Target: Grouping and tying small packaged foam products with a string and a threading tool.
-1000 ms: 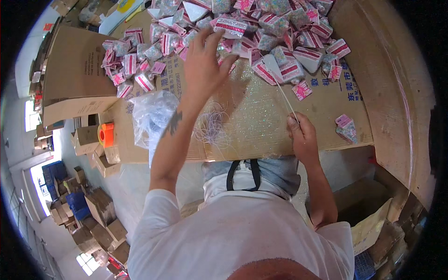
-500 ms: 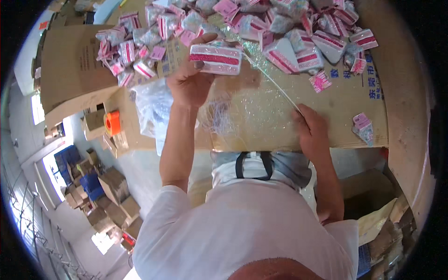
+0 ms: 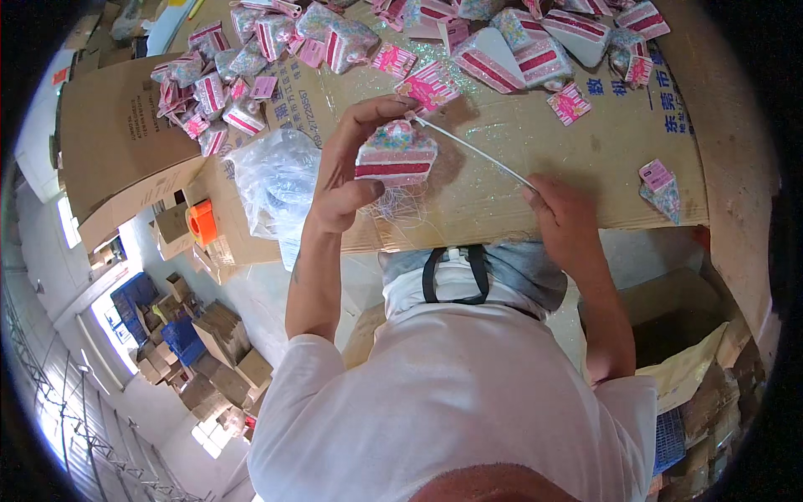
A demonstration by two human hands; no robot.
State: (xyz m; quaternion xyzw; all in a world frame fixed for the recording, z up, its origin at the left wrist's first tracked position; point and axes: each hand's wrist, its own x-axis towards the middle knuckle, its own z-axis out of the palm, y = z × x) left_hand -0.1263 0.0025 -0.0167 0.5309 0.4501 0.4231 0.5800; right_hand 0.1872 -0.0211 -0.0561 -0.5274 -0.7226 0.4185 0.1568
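Observation:
My left hand [image 3: 343, 180] is closed around a cake-slice ornament [image 3: 397, 159] with white and dark-pink layers and a speckled top. A pink printed tag [image 3: 428, 86] stands up at its top, beside my fingertips. My right hand [image 3: 565, 213] is closed on one end of a thin white strand [image 3: 477, 151], which is either a slim stick or a taut cord. Its other end reaches the ornament's top near the tag. Just below the ornament lies a tangle of fine clear threads [image 3: 401, 205] on the cardboard.
Many similar ornaments [image 3: 489, 63] are heaped along the far side of the cardboard tabletop [image 3: 502, 219]. One lone tagged ornament [image 3: 661, 197] lies at the right. A clear plastic bag [image 3: 276, 180] rests left of my arm. An orange tape roll [image 3: 202, 222] sits beyond the left edge.
My left hand has come nearer and turned the ornament, so its speckled top and tag now show. The strand still runs to my right hand, which has shifted slightly right.

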